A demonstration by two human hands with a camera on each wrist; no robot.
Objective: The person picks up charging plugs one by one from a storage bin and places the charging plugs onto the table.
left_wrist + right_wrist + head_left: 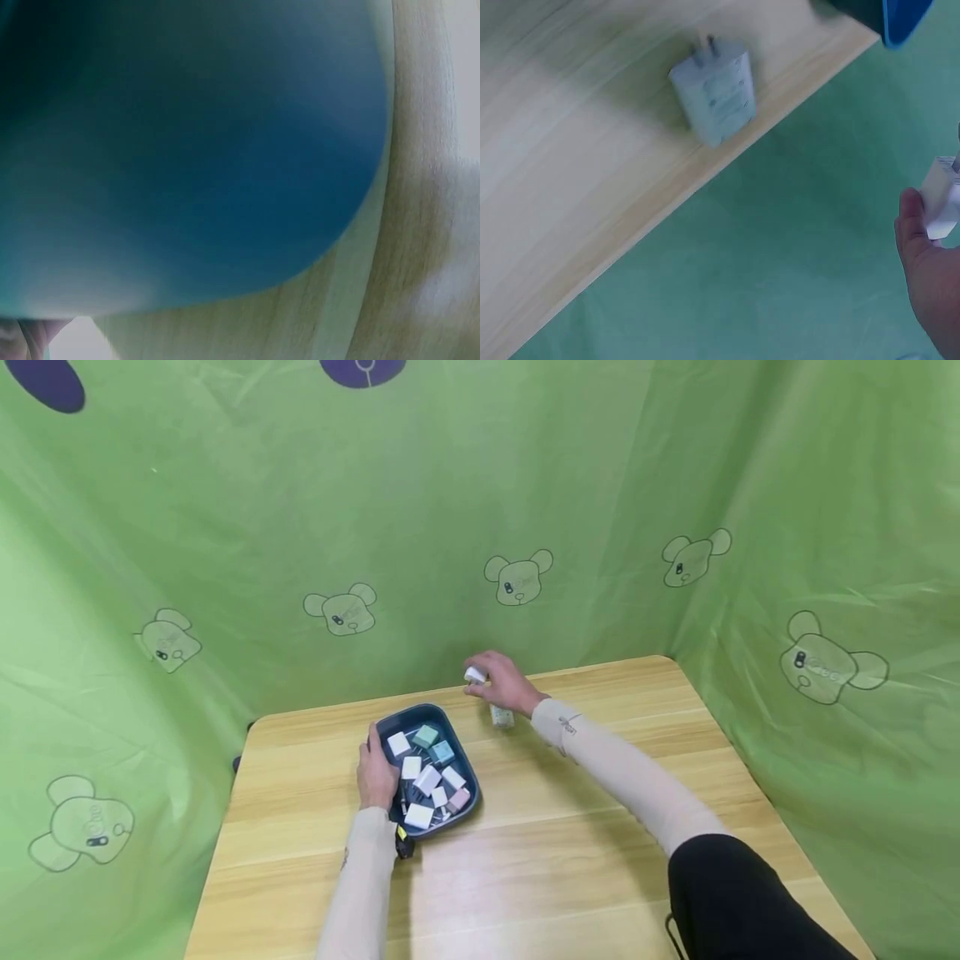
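Observation:
A dark blue plastic basin [468, 768] holds several plug-in chargers, mostly white [418, 816], with green [425, 736], blue [442, 752] and pink [458, 800] ones among them. My left hand [377, 774] grips its left side at the rim. The basin's blue wall [225, 165] fills most of the left wrist view. Near the table's far edge, my right hand [506, 683] pinches a white charger [475, 675] between thumb and fingers, raised above the tabletop. Below that hand, another white charger [716, 94] lies on the table, its prongs showing in the right wrist view.
The light wood table [562, 860] ends at a far edge close to a green cloth [450, 527] printed with bear heads. Cloth also hangs along both sides. A small black object with a yellow mark [404, 843] sits at my left wrist.

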